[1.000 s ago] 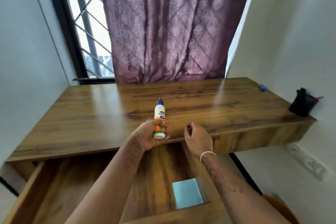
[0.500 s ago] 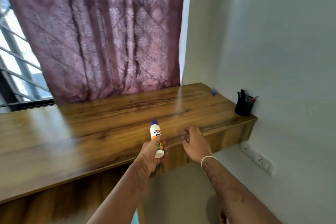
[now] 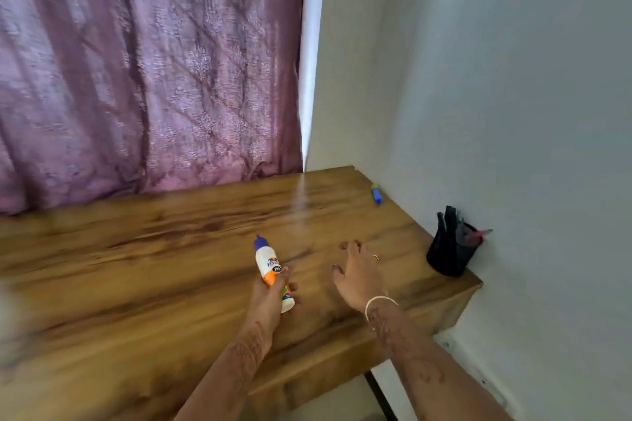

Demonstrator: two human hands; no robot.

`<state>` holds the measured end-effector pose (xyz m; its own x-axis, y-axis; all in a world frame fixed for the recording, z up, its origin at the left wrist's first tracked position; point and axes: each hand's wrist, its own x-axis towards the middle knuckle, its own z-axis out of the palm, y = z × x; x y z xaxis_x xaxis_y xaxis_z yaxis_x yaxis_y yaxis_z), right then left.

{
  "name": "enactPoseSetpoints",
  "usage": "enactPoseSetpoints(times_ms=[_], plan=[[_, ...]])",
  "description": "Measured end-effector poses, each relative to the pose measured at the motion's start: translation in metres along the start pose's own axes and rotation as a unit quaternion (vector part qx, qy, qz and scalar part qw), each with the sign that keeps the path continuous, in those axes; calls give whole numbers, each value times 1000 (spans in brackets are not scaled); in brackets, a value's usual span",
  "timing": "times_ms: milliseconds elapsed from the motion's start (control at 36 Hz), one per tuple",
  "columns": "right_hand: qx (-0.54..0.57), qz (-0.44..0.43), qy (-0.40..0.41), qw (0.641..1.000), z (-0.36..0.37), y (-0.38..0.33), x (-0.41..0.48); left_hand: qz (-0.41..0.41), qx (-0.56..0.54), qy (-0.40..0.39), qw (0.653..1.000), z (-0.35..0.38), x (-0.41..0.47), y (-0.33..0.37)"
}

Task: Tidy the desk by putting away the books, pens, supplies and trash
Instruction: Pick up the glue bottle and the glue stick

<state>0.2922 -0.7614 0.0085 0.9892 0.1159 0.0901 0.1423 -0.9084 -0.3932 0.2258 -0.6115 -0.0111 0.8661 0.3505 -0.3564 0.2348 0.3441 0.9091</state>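
Desk (image 3: 136,267) largely cleared, by appearance: pens stood in the black pen holder (image 3: 448,253) at the right edge, and a small blue item (image 3: 376,193) lay loose near the far right corner. The left hand (image 3: 270,297) clasped the glue bottle (image 3: 268,263) by its lower body above the desk's middle. The right hand (image 3: 357,275) hovered empty, fingers spread. Half a second earlier it had rested at the near edge; it had since moved farther over the top.

White, blue-capped glue bottle (image 3: 268,265) tilted in left hand (image 3: 270,297) over desk (image 3: 136,270)
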Motion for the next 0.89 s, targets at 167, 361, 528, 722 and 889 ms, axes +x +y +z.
enactPoseSetpoints(times_ms=[167,361,528,722,889], plan=[[-26,36,0,999,-1,27,105,29,17,16,999,37,70,6],[-51,55,-3,997,4,54,188,53,56,35,996,72,136,2],[-36,94,-19,995,20,81,229,76,65,25,995,102,173,0],[-41,105,-1,994,37,108,261,95,93,48,990,114,187,-5],[-47,93,34,994,47,120,276,113,103,63,986,114,187,-6]])
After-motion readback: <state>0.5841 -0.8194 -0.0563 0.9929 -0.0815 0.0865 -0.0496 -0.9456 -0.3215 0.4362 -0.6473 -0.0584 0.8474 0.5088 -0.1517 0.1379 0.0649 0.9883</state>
